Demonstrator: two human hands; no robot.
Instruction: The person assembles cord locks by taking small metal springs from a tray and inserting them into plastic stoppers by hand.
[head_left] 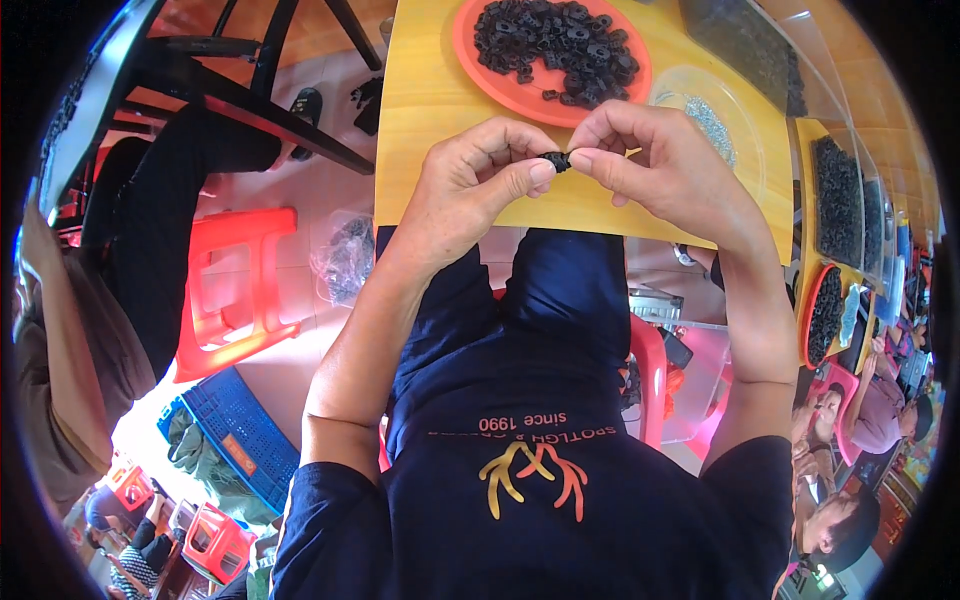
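Observe one small, glossy, black part [558, 161], stubby and rounded, with an uneven, ridged-looking surface; cannot resolve finer detail at this scale

Located above the near edge of the table, just below the dish rim as seen from overhead, between the two hands

Left hand [465, 185]: pinching one end of the black part between thumb and forefinger, remaining fingers curled behind

Right hand [665, 155]: pinching the opposite end with thumb and forefinger tips, remaining fingers loosely bent

Counts:

– on the yellow wood-grain table [420, 130], count one round, orange-red plastic dish [500, 92]; inside, see many black ring-shaped pieces [560, 45], heaped and overlapping, too many to count, some with visible centre holes

– count one shallow, round, clear plastic dish [748, 140] to the right, partly behind the right hand; contains numerous tiny silvery pieces [708, 125], not individually countable

– count one clear rectangular plastic bin [735, 40] at the far right corner, holding dark contents

– on the left, count three red plastic stools [240, 280] and one blue, perforated plastic crate [235, 430] on the floor
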